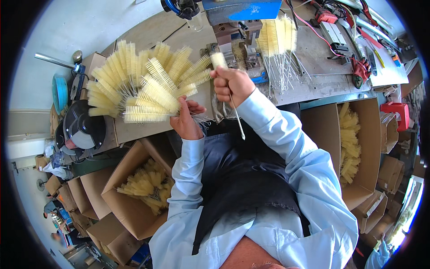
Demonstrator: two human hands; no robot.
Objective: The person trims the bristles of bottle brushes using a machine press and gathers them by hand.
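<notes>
My left hand (187, 117) grips the wire stems of a large fan-shaped bunch of pale yellow bottle brushes (143, 83), spread out to the left over the workbench. My right hand (233, 84) is closed around one single brush (219, 59); its bristle head sticks up above the fist and its twisted wire handle hangs down below it. The two hands are close together, in front of a metal machine with a blue housing (239, 18).
Another row of brushes (277, 38) stands by the machine on the worn workbench (313, 58). Open cardboard boxes of brushes sit at lower left (145, 184) and at right (351, 143). A bench grinder (83, 125) lies left; red-handled tools (360, 69) right.
</notes>
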